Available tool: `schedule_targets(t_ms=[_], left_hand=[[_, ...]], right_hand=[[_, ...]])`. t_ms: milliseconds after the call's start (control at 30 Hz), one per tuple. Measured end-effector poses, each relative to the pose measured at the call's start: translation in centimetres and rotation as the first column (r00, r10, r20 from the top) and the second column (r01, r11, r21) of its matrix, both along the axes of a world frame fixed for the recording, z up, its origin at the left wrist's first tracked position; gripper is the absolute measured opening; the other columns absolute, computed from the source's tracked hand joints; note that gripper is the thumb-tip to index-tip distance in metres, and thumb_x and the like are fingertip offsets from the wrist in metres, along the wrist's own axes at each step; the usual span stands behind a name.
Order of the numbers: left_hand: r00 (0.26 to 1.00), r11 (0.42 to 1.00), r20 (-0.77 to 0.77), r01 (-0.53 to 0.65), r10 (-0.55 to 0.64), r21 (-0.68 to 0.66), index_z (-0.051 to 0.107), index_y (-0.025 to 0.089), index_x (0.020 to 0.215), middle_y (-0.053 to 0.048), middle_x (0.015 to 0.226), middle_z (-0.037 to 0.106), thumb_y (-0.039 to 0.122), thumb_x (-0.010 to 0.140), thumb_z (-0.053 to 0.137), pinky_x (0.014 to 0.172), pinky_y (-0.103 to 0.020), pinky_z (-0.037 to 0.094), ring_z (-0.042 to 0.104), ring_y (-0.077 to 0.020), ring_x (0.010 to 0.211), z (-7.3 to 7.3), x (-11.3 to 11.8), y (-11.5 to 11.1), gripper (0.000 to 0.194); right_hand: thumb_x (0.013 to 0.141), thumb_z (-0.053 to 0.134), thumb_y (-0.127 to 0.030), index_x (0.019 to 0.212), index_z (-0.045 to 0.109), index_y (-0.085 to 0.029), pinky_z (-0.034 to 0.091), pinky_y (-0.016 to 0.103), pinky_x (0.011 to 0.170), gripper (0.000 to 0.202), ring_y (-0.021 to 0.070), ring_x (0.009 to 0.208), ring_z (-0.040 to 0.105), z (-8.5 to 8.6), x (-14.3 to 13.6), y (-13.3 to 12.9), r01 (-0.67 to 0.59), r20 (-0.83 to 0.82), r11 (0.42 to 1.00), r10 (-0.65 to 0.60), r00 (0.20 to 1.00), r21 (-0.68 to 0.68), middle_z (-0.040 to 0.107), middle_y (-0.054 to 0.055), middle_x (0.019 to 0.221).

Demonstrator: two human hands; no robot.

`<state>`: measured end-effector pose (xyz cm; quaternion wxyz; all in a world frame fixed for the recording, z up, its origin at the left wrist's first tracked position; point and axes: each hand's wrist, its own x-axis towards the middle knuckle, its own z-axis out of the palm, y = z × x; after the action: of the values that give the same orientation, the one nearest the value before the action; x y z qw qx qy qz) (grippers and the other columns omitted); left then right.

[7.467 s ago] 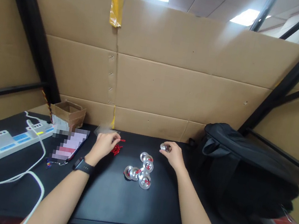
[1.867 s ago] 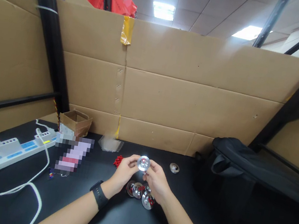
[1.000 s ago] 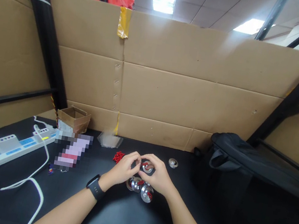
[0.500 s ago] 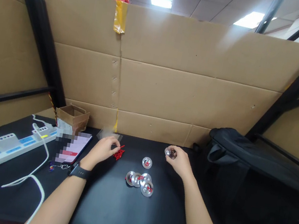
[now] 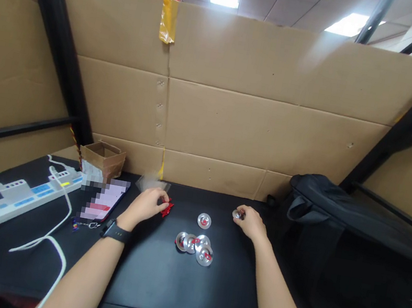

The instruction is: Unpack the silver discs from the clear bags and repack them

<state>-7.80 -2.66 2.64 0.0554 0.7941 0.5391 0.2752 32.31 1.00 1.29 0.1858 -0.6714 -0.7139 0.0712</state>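
Observation:
My left hand (image 5: 149, 204) is at the pile of small red pieces (image 5: 167, 208), its fingertips pinched at the pile's left edge; what they hold, if anything, is too small to make out. My right hand (image 5: 252, 222) grips a shiny round metal disc (image 5: 237, 214), partly hidden by the fingers. Between the hands lies a single silver disc (image 5: 204, 221) with a red piece at its middle. Nearer to me, several overlapping silver discs (image 5: 190, 243) with red bits lie on the black table (image 5: 166, 290).
A clear plastic bag (image 5: 149, 182) lies behind my left hand. At left are a phone (image 5: 105, 201), a small cardboard box (image 5: 103, 158), a power strip (image 5: 28, 200) and a white cable. A black bag (image 5: 349, 248) stands at right. Cardboard walls (image 5: 227, 126) enclose the table.
My right hand has shifted slightly right with the disc, which now shows less between the fingers. My left hand has moved a little right against the red pile. The view has shifted slightly.

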Motion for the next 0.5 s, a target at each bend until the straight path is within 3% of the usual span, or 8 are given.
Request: schedule_targets(t_ms=[267,367,433,500], left_hand=[[0.992,0.994,0.095,0.081,-0.087,0.071,0.07,0.021,0.085,-0.004,0.089,0.07,0.026,0.089,0.056,0.081,-0.029,0.045,0.063,-0.0189,0.084,1.1,1.7,-0.7,0.016],[0.986,0.99,0.11,0.12,-0.128,0.073,0.069,0.021,0.084,-0.003,0.088,0.069,0.025,0.09,0.055,0.08,-0.028,0.045,0.062,-0.0184,0.084,1.0,2.4,-1.0,0.015],[0.981,0.986,0.108,0.157,-0.163,0.061,0.069,0.022,0.084,-0.003,0.088,0.068,0.024,0.09,0.056,0.08,-0.028,0.045,0.061,-0.0183,0.084,1.0,3.1,-1.3,0.014],[0.975,0.98,0.103,0.19,-0.195,0.05,0.069,0.022,0.085,-0.003,0.09,0.068,0.023,0.09,0.056,0.081,-0.029,0.046,0.061,-0.0185,0.085,0.9,3.9,-1.6,0.013]], right_hand=[[0.077,0.072,-0.028,0.102,0.071,-0.027,0.045,0.03,0.076,0.025,0.0249,0.1,0.063,-0.6,0.3,0.3,-0.014,0.025,1.0,0.013,1.0,0.021,0.069,0.006,0.106],[0.079,0.071,-0.029,0.101,0.072,-0.025,0.046,0.035,0.083,0.022,0.0269,0.102,0.061,0.0,-0.2,0.0,-0.037,0.024,0.992,0.034,0.999,0.124,0.068,0.008,0.109],[0.08,0.07,-0.027,0.102,0.072,-0.024,0.045,0.037,0.09,0.022,0.0262,0.105,0.06,0.5,-1.0,-0.4,-0.131,-0.014,0.967,0.137,0.99,0.219,0.067,0.008,0.114],[0.081,0.069,-0.024,0.107,0.07,-0.024,0.046,0.036,0.092,0.026,0.0231,0.103,0.06,0.9,-2.2,-1.0,-0.302,-0.079,0.922,0.329,0.941,0.24,0.067,0.007,0.115]])
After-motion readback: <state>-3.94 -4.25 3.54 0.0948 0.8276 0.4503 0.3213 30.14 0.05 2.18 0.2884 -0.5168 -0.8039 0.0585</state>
